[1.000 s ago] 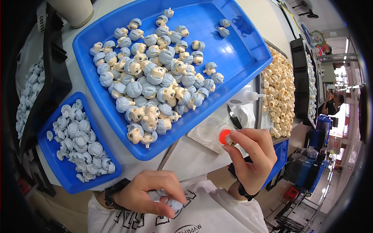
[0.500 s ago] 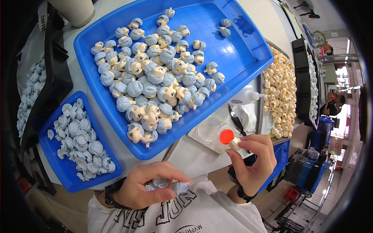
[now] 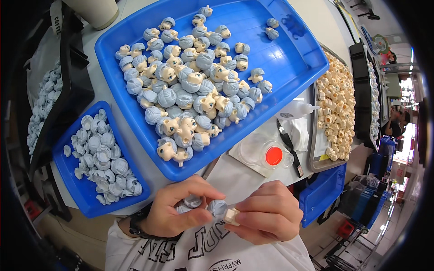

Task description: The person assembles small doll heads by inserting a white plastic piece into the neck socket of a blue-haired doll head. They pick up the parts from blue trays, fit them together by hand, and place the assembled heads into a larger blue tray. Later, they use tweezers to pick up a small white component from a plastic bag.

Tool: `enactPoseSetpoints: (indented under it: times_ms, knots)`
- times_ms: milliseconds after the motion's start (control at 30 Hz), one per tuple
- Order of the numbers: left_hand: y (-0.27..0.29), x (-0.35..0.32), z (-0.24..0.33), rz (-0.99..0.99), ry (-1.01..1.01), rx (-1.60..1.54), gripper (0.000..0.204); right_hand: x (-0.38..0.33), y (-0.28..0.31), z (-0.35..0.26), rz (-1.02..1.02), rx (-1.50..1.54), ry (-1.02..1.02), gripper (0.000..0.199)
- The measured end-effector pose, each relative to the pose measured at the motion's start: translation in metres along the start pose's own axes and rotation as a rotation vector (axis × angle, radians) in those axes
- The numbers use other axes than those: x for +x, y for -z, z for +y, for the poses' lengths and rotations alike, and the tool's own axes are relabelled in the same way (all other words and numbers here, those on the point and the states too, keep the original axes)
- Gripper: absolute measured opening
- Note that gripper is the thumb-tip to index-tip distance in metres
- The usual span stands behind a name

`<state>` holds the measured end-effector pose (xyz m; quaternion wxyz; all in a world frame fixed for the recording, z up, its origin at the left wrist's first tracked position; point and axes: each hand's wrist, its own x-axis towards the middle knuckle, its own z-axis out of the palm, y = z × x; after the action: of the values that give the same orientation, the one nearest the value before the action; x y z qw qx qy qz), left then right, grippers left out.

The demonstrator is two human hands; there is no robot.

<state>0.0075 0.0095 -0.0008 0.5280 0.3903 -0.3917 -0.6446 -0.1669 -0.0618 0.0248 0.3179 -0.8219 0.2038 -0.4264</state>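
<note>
Between thumb and forefinger, my left hand [image 3: 169,210] pinches a grey-blue doll hair piece [image 3: 217,208]; more hair pieces [image 3: 192,201] are tucked in its palm. My right hand [image 3: 270,212] grips a small cream doll face part [image 3: 232,216]. The two parts meet edge to edge, in front of my shirt. Whether they are joined, I cannot tell. Beyond my hands, a large blue tray [image 3: 266,58] bears many doll heads with blue hair [image 3: 185,97]. Loose hair pieces [image 3: 103,155] fill a smaller blue tray [image 3: 72,187] at left.
Right of the large tray, a metal tray [image 3: 313,158] holds cream face parts [image 3: 335,110]. Nearby are a white squeeze bottle [image 3: 293,109], a black-handled tool [image 3: 289,147] and a clear container with a red disc [image 3: 274,156]. A blue bin [image 3: 322,194] stands lower right; a paper cup [image 3: 97,13] far left.
My right hand has come down and left from beside the red disc, bringing the face part to the hair piece in my left hand. The view has shifted slightly.
</note>
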Motion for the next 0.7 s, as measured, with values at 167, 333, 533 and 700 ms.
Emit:
enactPoseSetpoints:
  times_ms: [167, 333, 533, 700]
  knots:
    - [0.000, -0.001, 0.000, 0.007, 0.062, -0.008, 0.028, 0.001, 0.002, 0.002, -0.110, -0.014, -0.031, 0.027]
    - [-0.002, -0.004, 0.001, -0.025, 0.129, -0.019, 0.032, 0.004, 0.005, 0.004, -0.213, -0.025, -0.001, 0.036]
    - [0.000, -0.011, 0.001, -0.105, 0.134, -0.203, 0.055, 0.003, -0.010, -0.003, -0.152, -0.082, -0.023, 0.040]
    - [0.002, -0.013, -0.005, -0.235, -0.031, -0.170, 0.059, -0.002, -0.022, -0.009, -0.152, -0.075, 0.013, 0.036]
